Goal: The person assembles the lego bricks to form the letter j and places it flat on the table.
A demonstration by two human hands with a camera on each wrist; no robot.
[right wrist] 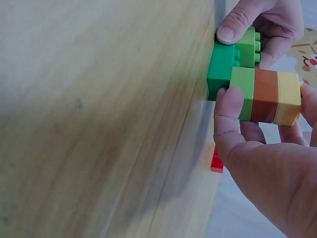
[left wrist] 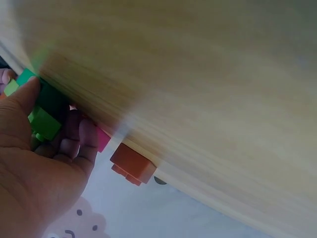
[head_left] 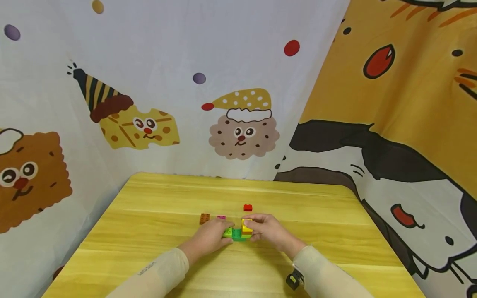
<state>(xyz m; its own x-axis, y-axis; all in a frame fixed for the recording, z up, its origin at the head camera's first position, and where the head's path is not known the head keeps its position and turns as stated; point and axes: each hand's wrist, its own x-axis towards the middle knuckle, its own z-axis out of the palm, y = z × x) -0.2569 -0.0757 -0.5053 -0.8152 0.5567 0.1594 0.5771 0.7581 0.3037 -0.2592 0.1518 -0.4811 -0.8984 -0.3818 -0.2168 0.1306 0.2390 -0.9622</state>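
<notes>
A dark green toy brick (right wrist: 219,72) forms the base of a small build on the table, between both hands. One light green brick (right wrist: 245,45) sits on its left end. On its right end stands a stack of another light green brick (right wrist: 242,79), a brown brick (right wrist: 265,96) and a yellow brick (right wrist: 288,99) on top. My left hand (head_left: 209,236) grips the left end, thumb against the dark green brick and fingers on the far side. With the right hand (head_left: 273,232) I hold the stack, fingers around its side and at the yellow brick.
Beyond the hands, a loose orange-brown brick (head_left: 204,218) and a magenta brick (head_left: 221,217) lie to the left, a red brick (head_left: 247,207) farther back. The wooden table (head_left: 167,198) ends at a printed cloth (head_left: 193,136). A black device (head_left: 293,279) is at my right wrist.
</notes>
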